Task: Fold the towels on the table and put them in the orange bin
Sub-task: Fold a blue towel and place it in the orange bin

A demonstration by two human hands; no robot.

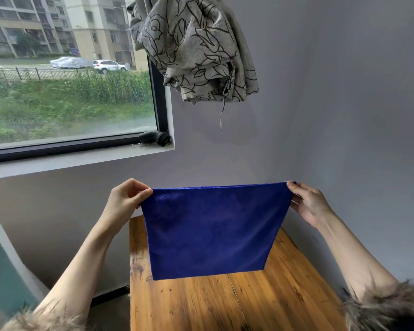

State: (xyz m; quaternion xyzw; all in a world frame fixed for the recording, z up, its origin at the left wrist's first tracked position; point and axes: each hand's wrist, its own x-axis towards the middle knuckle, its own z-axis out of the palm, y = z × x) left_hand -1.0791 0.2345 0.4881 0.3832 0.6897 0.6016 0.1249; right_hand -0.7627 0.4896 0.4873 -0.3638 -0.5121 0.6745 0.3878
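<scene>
The blue towel hangs in the air above the far part of the wooden counter, stretched flat between both hands, its top hem running left to right and its lower edge hanging just above, or possibly brushing, the boards; contact cannot be confirmed. The left hand pinches the top left corner between thumb and curled fingers; the right hand pinches the top right corner likewise. Both hands sit level and equally near the cloth, so neither is favoured for the next fold, which in my judgement turns on lowering or bringing the corners together. The orange bin is not in view. Any other towels are not visible. Fur-trimmed cuffs are cut off at the frame's lower edge.
</scene>
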